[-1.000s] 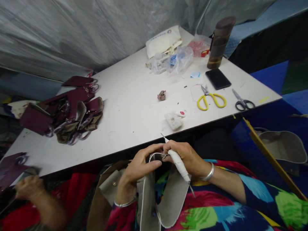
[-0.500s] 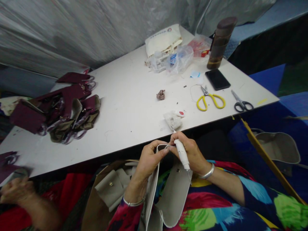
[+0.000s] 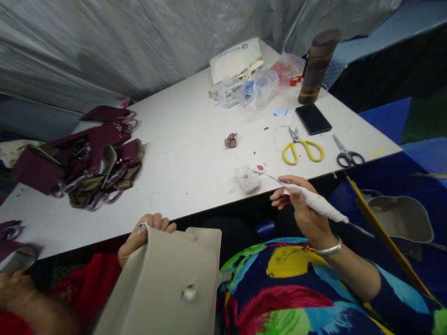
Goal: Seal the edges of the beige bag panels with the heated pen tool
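My left hand (image 3: 143, 235) is closed on the top edge of a beige bag (image 3: 174, 279), which stands tilted in front of my lap with a small metal fitting on its face. Between the thumb and fingers of my right hand (image 3: 307, 216) is an awl (image 3: 319, 203) with a white wrapped handle and a thin metal point at each end. One point reaches left over the table edge, near a crumpled whitish packet (image 3: 247, 179). The right hand is apart from the bag.
Yellow-handled scissors (image 3: 303, 151), black-handled scissors (image 3: 349, 156), a phone (image 3: 313, 119) and a brown bottle (image 3: 317, 70) lie or stand at the right of the white table (image 3: 181, 139). Maroon bags (image 3: 94, 153) are piled left. A co-worker's hand (image 3: 17, 288) is at lower left.
My hands have moved apart. The left has carried the bag leftward and turned its broad face into view; the right has moved right, the awl now lying nearly level.
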### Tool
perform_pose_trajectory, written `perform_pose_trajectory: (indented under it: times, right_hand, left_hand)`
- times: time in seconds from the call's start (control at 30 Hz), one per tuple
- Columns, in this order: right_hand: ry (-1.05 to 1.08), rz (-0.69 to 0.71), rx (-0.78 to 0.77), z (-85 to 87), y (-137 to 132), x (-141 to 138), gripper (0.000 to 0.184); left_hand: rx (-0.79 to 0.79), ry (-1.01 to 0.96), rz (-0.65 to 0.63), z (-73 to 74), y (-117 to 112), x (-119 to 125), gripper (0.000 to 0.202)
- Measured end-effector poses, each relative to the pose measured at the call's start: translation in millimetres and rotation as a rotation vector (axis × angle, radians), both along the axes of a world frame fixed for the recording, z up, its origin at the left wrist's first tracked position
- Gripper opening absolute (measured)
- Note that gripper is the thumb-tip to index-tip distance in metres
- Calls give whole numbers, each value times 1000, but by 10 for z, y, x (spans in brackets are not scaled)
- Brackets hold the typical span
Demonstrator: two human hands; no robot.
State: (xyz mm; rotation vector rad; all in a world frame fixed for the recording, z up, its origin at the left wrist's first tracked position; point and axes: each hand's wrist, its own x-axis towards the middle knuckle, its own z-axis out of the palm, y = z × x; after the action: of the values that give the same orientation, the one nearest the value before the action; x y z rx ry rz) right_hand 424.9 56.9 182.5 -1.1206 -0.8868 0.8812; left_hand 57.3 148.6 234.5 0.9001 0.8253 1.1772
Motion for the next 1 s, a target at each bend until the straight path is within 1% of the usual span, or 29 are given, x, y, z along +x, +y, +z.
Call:
perform_pose_trajectory:
  times: [0.03, 0.07, 0.1, 0.13, 0.2, 0.23, 0.3, 0.37, 0.43, 0.5, 0.6, 0.7, 0.9, 1.0]
  right_hand:
    - [-30, 3, -16, -17, 21, 66, 42]
    - [-61, -2, -34, -37, 51, 114, 42]
    - [-89, -8, -55, -58, 88, 145, 41]
    - [-111, -13, -76, -79, 129, 161, 40]
    - [-129, 2, -104, -112, 216, 161, 38]
    - [-129, 16, -110, -126, 256, 154, 37]
    - [-145, 40, -113, -148, 327, 144, 36]
    - [-218, 30, -93, -174, 390, 147, 38]
    - [-334, -9, -55, -208, 453, 162, 39]
    - [-424, -47, -8, -246, 519, 179, 39]
    - [-452, -32, 28, -286, 612, 191, 36]
    - [-440, 19, 22, -285, 670, 186, 32]
    - [-442, 60, -7, -265, 696, 184, 33]
    - [-434, 86, -12, -281, 706, 186, 34]
  left_hand:
    - [15, -23, -24, -15, 22, -11, 39]
    - [13, -34, -59, -42, 27, 36, 38]
    - [-8, -39, -99, -78, 12, 139, 37]
    - [-45, -37, -139, -122, -20, 293, 37]
    - [-172, 7, -166, -225, -127, 709, 37]
    - [-254, 66, -174, -279, -193, 945, 35]
    - [-390, 245, -194, -382, -321, 1403, 38]
    - [-440, 330, -253, -459, -418, 1771, 38]
    - [-391, 393, -285, -496, -460, 1999, 35]
    - [-302, 481, -269, -498, -449, 2090, 30]
    - [-232, 604, -214, -483, -379, 2076, 24]
    - [-236, 657, -197, -517, -312, 2039, 21]
    - [-282, 686, -202, -680, -224, 2028, 23]
    - [-293, 715, -198, -696, -192, 2006, 23]
